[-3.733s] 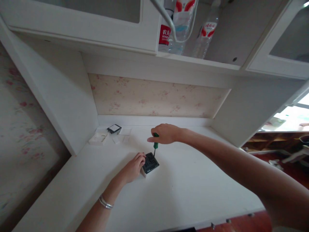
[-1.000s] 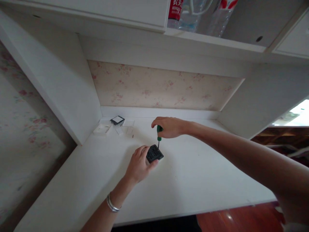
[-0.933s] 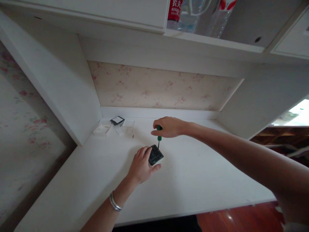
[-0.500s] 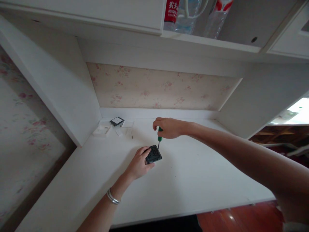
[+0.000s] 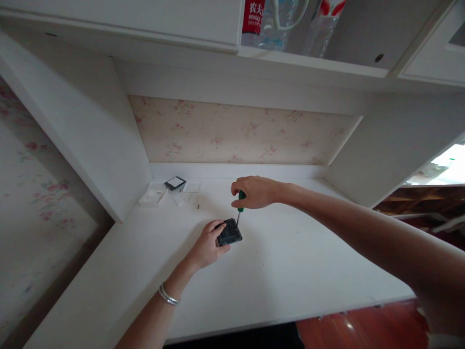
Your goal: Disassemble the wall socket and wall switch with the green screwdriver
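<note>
My left hand [image 5: 208,245] is closed round the left side of a small black rectangular device [image 5: 230,232], thumb at the near edge and fingers at the far one. Its exact kind I cannot make out. My right hand [image 5: 254,191] grips the green handle of a screwdriver [image 5: 240,203], which stands nearly upright. The metal shaft runs down to the device's right part, with its tip touching or very close to the surface. A silver bracelet [image 5: 167,294] circles my left wrist.
On the white desk [image 5: 290,271], at the back left, lie a black flat piece with a white label [image 5: 175,182], a clear plastic box [image 5: 151,198] and a tiny dark piece [image 5: 198,206]. Plastic bottles [image 5: 279,24] stand on the shelf above. Side panels flank the desk.
My right hand's fingers have shifted slightly on the screwdriver handle. The view has moved a little; the left hand still holds the black device.
</note>
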The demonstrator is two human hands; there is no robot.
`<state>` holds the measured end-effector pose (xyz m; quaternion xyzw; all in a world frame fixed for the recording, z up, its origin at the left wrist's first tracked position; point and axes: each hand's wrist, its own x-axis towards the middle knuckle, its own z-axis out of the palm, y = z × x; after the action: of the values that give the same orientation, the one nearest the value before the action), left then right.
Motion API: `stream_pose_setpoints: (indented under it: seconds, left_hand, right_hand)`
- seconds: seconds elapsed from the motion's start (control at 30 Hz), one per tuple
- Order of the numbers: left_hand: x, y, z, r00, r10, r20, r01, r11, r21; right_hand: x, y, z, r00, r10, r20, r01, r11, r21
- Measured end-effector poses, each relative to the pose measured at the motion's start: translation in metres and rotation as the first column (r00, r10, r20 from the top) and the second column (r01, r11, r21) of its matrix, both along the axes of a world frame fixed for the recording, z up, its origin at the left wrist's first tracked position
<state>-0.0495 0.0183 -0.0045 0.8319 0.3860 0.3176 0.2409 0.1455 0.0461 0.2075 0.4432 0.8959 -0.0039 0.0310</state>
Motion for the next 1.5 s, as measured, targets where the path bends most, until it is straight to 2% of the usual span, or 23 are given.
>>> stream_pose_setpoints:
  seconds: [0.2,0.33,0.53,0.9,1.13,1.27,1.33,1.43,1.5]
  left_hand:
    - [0.000,0.001,-0.002,1.000,0.026,0.005,-0.026,0.999,-0.036]
    - [0.001,0.000,-0.002,0.998,0.060,0.008,-0.060,0.998,0.012]
    - [0.002,-0.004,0.005,0.995,0.084,-0.045,-0.078,0.990,0.117]
    - [0.005,-0.007,0.012,0.997,0.071,-0.044,-0.064,0.987,0.144]
    - [0.007,-0.006,0.014,0.992,0.112,-0.050,-0.104,0.986,0.131]
    - [0.006,-0.007,0.018,0.991,0.116,-0.062,-0.107,0.984,0.141]
    - [0.005,-0.008,0.020,0.990,0.118,-0.079,-0.104,0.982,0.156]
    - [0.004,-0.007,0.018,0.988,0.123,-0.094,-0.108,0.982,0.156]
    - [0.004,-0.005,0.015,0.987,0.132,-0.088,-0.119,0.982,0.144]
  right_hand:
    - [0.001,-0.001,0.001,0.996,0.077,-0.048,-0.079,0.995,-0.058]
    - [-0.002,-0.003,0.002,0.998,0.043,-0.045,-0.046,0.997,-0.063]
    - [-0.002,0.000,-0.001,0.993,0.089,-0.078,-0.095,0.992,-0.079]
    - [-0.003,-0.003,0.001,0.996,0.061,-0.066,-0.067,0.994,-0.092]
    - [-0.002,-0.005,0.001,0.992,0.102,-0.074,-0.108,0.991,-0.074]
    - [-0.002,-0.008,0.001,0.998,0.032,-0.060,-0.036,0.997,-0.064]
    - [-0.001,-0.008,0.000,0.997,0.050,-0.053,-0.052,0.998,-0.045]
    - [0.001,-0.008,-0.001,0.994,0.094,-0.053,-0.095,0.995,-0.034]
    - [0.002,-0.009,0.000,0.995,0.076,-0.060,-0.077,0.997,-0.025]
